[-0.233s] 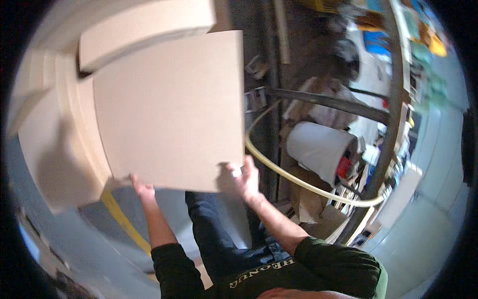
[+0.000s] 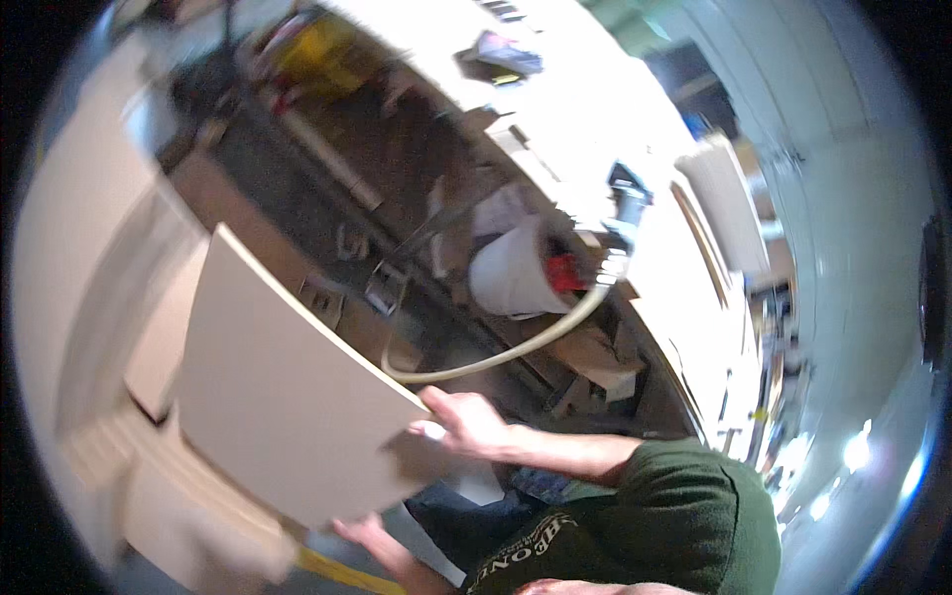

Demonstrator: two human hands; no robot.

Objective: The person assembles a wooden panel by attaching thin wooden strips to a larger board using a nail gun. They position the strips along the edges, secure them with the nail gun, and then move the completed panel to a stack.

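Note:
A flat tan board (image 2: 288, 387) is tilted in front of me, held by its near side. My right hand (image 2: 464, 424) is closed on its right corner. At the lower edge, my left hand (image 2: 363, 532) also grips the board, its fingers partly hidden. Beyond and left of the board lie stacked tan boards (image 2: 198, 511), and the held board's far side overlaps them.
To the right runs a bright workbench (image 2: 595, 119); a dark hand tool (image 2: 627, 198) on it appears joined to a pale hose (image 2: 486, 365), which loops down near the board. Under the bench sit a white bucket (image 2: 511, 273) and cardboard scraps (image 2: 595, 362). Yellow tape (image 2: 342, 571) marks the floor.
My view has swung right, so more of the bench shows. The board in my hands has turned and tilts more steeply. Both hands still hold it.

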